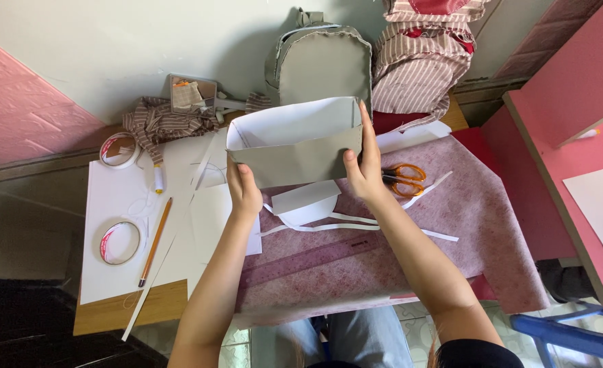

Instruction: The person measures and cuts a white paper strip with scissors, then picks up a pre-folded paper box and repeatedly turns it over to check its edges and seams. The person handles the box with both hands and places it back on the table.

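Head view: you hold the folded paper box (294,146) up above the mauve felt sheet (465,204). Your left hand (243,191) pinches its lower left corner, and your right hand (364,170) grips the right wall. Keep both grips light so the walls do not crease. Scissors (405,178) lie just beside your right hand.

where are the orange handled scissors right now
In the head view, the orange-handled scissors lie on the mauve felt sheet, right of centre, just beside the right hand that grips the grey paper box.
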